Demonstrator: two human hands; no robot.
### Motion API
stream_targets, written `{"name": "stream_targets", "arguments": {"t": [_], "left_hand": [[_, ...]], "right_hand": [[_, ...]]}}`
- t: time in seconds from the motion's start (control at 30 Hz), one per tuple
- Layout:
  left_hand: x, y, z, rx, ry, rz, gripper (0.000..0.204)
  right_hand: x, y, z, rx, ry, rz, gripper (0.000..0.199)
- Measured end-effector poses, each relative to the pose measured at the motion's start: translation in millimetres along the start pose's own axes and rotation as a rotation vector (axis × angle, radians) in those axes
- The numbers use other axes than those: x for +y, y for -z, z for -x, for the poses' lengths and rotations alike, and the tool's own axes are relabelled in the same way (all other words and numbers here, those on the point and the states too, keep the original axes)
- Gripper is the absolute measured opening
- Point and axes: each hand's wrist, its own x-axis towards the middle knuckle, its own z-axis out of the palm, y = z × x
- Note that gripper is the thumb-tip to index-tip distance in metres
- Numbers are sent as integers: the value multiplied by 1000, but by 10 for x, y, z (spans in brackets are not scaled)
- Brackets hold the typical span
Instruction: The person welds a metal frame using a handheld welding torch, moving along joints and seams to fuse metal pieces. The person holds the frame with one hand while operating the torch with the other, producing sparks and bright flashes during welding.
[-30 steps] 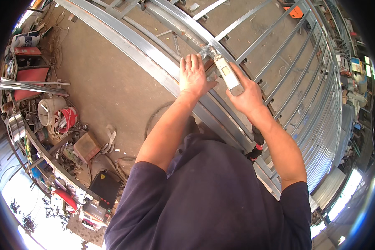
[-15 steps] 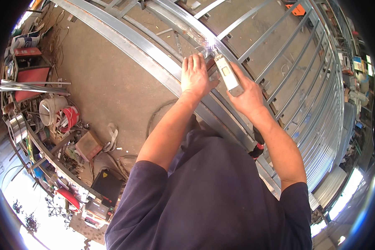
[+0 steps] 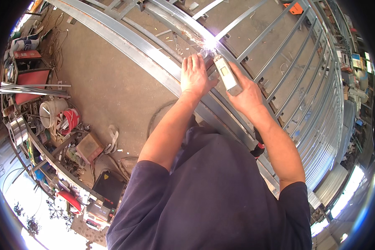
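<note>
A pale, boxy welding gun (image 3: 228, 76) points away from me, and my right hand (image 3: 248, 95) is wrapped round its right side and rear end. At its tip a white-violet arc (image 3: 210, 44) burns against a steel rail (image 3: 177, 17), and orange sparks fly off to the left. Beside the gun my left hand (image 3: 194, 76) lies on the metal frame, fingers stretched out forward and thumb toward the gun. Its fingertips are close to the arc. The glare hides the exact spot being welded.
Parallel steel bars (image 3: 275, 54) of the frame spread to the right. A long steel beam (image 3: 125, 35) crosses in front of me. On the left stand a white bucket (image 3: 50, 111), a red bucket (image 3: 72, 118), a cardboard box (image 3: 89, 146) and a black machine (image 3: 108, 185). An orange object (image 3: 295, 8) lies at the far right.
The arc has grown brighter and wider, with more sparks spraying left. Both hands and the welding gun have stayed nearly in place.
</note>
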Motion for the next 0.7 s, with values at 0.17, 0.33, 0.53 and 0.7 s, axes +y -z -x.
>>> {"name": "stream_targets", "arguments": {"t": [0.17,0.33,0.53,0.7], "left_hand": [[-21,-5,1,9,-7,-36,113],[21,48,-19,-33,3,-21,117],[41,88,5,-48,19,-62,121],[49,78,-8,-55,21,-71,122]], "right_hand": [[-25,27,11,-23,-20,-1,95],[-22,55,43,-24,-30,-17,94],[48,134,342,11,59,-121,96],[261,155,657,33,43,-110,94]]}}
